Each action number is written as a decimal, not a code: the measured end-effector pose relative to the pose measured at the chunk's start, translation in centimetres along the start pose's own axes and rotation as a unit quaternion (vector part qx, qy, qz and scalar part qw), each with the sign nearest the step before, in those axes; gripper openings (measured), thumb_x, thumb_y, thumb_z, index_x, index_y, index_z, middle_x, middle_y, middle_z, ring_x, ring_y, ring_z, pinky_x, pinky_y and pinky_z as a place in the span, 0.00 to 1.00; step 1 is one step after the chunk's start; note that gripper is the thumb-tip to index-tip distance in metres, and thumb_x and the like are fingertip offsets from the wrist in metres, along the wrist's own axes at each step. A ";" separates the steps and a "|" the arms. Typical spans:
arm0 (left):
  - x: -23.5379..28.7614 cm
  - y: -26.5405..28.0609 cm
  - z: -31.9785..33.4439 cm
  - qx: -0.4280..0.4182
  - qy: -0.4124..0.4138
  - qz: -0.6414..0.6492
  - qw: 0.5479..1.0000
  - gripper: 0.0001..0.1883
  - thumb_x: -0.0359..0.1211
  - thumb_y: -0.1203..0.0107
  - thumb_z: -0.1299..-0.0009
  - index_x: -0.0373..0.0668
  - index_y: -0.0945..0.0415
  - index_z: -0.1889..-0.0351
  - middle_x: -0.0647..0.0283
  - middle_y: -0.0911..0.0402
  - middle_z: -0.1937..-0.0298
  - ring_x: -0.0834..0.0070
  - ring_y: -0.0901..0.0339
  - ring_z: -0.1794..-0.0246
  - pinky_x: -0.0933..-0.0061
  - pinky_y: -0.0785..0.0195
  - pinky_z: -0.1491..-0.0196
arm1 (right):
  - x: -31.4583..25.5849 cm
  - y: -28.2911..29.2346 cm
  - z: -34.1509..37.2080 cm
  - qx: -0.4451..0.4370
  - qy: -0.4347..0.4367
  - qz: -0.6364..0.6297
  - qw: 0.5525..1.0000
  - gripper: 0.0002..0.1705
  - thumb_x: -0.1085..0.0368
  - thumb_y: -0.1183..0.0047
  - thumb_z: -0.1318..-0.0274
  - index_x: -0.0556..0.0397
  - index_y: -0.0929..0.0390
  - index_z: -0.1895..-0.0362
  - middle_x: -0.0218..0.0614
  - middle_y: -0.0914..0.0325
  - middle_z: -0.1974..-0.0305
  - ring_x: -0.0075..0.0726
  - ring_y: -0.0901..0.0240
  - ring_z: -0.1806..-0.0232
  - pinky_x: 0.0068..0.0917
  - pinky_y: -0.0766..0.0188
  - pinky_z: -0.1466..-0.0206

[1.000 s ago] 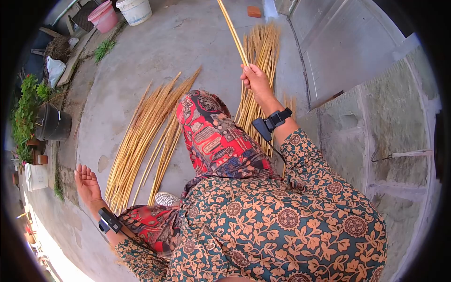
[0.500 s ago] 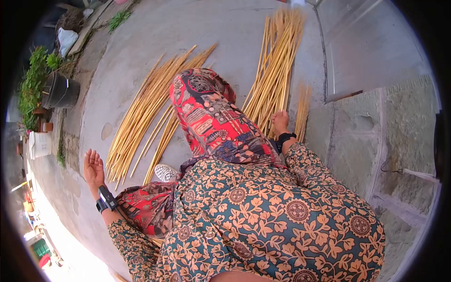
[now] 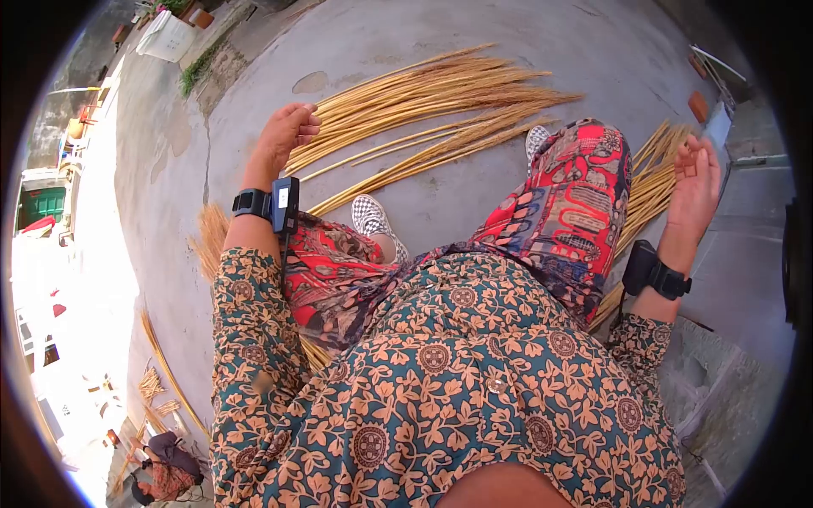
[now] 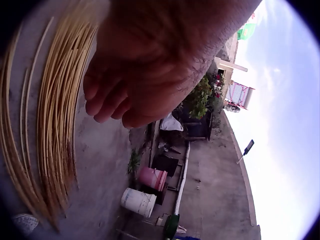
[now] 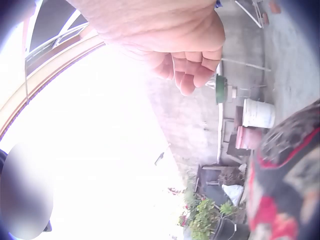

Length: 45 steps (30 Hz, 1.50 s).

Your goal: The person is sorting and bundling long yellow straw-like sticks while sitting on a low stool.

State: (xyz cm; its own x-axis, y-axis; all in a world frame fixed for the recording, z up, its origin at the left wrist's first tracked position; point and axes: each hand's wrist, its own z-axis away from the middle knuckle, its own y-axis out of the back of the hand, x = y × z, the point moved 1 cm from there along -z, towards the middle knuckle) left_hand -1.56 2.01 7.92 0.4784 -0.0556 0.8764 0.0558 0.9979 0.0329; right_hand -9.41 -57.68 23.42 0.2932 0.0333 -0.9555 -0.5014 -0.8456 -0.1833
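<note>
Far left, at 7 to 8 o'clock in the head view, one distant person (image 3: 169, 468) sits bent over, partly washed out by glare, with loose stalks lying close by, too many to count. A feathery tuft (image 3: 212, 240) shows at 9 o'clock, half hidden behind the left forearm; stems (image 3: 316, 354) emerge under the leg at 7 o'clock. Between 10 and 11 o'clock are one white bucket (image 3: 167, 35) and, nearer the centre, the left hand (image 3: 286, 135), its grip relaxed and holding nothing, fingers loosely bent, seen over the stem ends of the large spread of stalks (image 3: 406, 97). That spread fans across 11 to 1 o'clock on the concrete ground (image 3: 474, 199): straight, smooth, straw-yellow stems with browner, bushy heads pointing right, a few stems apart from the main mass. Two checkered shoes (image 3: 370, 216) show, the right one partly covered by the trouser leg. Between 2 and 4 o'clock lies a second pile of stalks (image 3: 650, 161), largely hidden by the right knee and right hand (image 3: 696, 182), whose empty grip is relaxed, fingers softly bent. One orange brick (image 3: 697, 107) lies beyond.
</note>
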 end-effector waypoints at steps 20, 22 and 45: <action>-19.6 -16.9 -1.2 0.030 0.013 -0.437 0.899 0.27 0.35 0.45 0.39 0.42 0.34 0.41 0.50 0.35 0.36 0.52 0.37 0.37 0.56 0.38 0.39 | -3.6 -20.0 1.9 -0.409 0.119 0.476 0.769 0.12 0.61 0.47 0.41 0.54 0.22 0.56 0.38 0.21 0.72 0.29 0.25 0.72 0.24 0.30 0.67; -18.6 -16.4 -2.6 0.027 0.017 -0.453 0.891 0.32 0.35 0.44 0.40 0.42 0.39 0.36 0.51 0.39 0.32 0.51 0.40 0.34 0.54 0.41 0.37 | -3.8 -19.8 2.9 -0.434 0.118 0.463 0.764 0.13 0.62 0.46 0.42 0.54 0.23 0.55 0.42 0.21 0.71 0.37 0.24 0.72 0.28 0.30 0.67; -18.6 -20.5 -3.0 -0.075 -0.191 -0.685 0.699 0.22 0.34 0.54 0.32 0.46 0.38 0.38 0.63 0.30 0.45 0.69 0.32 0.46 0.59 0.38 0.50 | -4.9 -19.4 6.8 -0.536 0.025 0.531 0.656 0.17 0.64 0.43 0.48 0.51 0.25 0.52 0.40 0.25 0.68 0.48 0.27 0.67 0.37 0.30 0.63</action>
State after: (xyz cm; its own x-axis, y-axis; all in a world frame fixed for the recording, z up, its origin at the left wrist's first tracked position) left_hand -8.97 -17.48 -10.46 -0.3816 -0.9140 0.1379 0.3378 0.0011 0.9412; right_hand -6.63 -37.85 30.11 0.2817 -0.8722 -0.3998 0.4080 -0.2683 0.8727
